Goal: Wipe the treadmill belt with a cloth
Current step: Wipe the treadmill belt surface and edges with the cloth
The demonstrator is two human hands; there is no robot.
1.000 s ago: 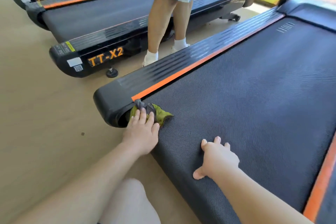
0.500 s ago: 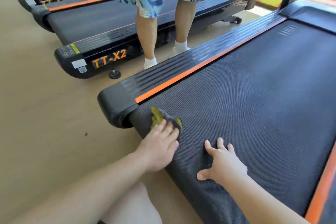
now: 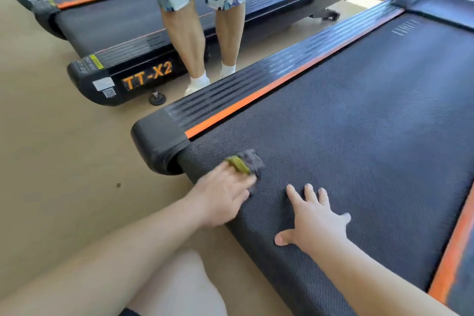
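Cloth [image 3: 247,165]: small grey-and-yellow wad on the treadmill belt [image 3: 359,136], near its rear left corner, just in from the black end cap [image 3: 156,141].
Left hand [image 3: 225,192]: lies over the cloth, fingers stretched onto it, pressing rather than clutching as far as we can judge.
Right hand [image 3: 315,220]: released, fingers spread, palm flat on the belt close to the rear edge, apart from the cloth.

Risks, as we judge them:
- The cloth is bunched and held only by downward pressure. A quick stroke could leave it behind, or push it over the rear edge onto the floor [image 3: 64,161].
- The dark gap between the end cap and the belt's curl lies close to the cloth, so a loose corner could snag there.
- We lean on the right hand. If the belt runs free, it could creep underfoot of that palm and tip us forward.
- A second person [image 3: 189,41] stands just beside the left side rail [image 3: 256,84], where a longer stroke up that edge may crowd them.

Hard to make out:
- The left fingertips are smeared by motion and much of the cloth sits under the hand, so its full size is unknown.
- The second person is cut off above the shorts.
- The belt's front end and the right rail run out of frame.
- We cannot tell which parts of the belt are already clean.
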